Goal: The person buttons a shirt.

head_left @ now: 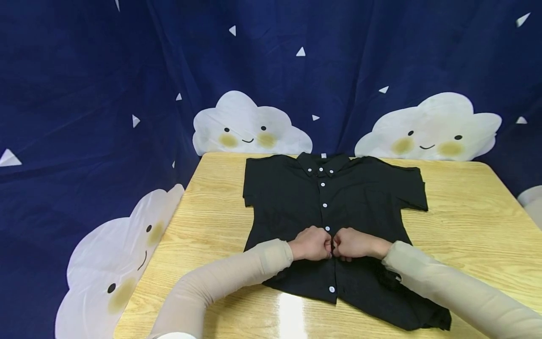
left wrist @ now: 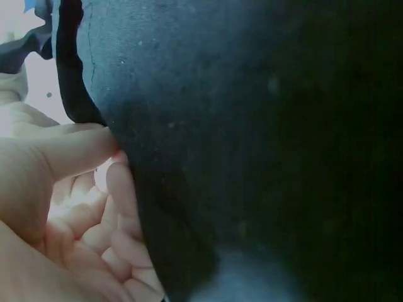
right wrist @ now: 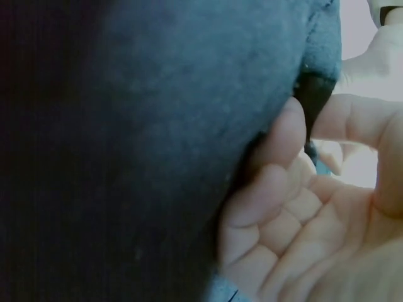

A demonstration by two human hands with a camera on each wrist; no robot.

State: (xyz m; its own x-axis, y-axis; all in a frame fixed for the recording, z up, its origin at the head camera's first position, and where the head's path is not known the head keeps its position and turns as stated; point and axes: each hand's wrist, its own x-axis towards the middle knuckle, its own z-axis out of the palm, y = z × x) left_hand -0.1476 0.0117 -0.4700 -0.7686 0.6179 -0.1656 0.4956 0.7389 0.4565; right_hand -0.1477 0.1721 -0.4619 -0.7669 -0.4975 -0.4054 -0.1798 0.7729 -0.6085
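Note:
A black short-sleeved shirt (head_left: 283,193) lies front up, its collar (head_left: 323,162) at the far side and a row of white buttons down the middle. My left hand (head_left: 312,243) pinches the left front edge between thumb and fingers, as the left wrist view shows with the dark cloth (left wrist: 208,126). Close beside it, my right hand (head_left: 355,243) pinches the other front edge, its fingers (right wrist: 258,195) curled against the cloth. One button (head_left: 327,228) shows just above the hands, another (head_left: 331,289) near the hem. Whatever sits between the fingertips is hidden.
The shirt lies on a light wooden table (head_left: 216,207). Its lower right part (head_left: 406,306) is bunched and slanted under the right forearm. A dark blue curtain (head_left: 271,61) with white clouds and triangles hangs behind and to the left.

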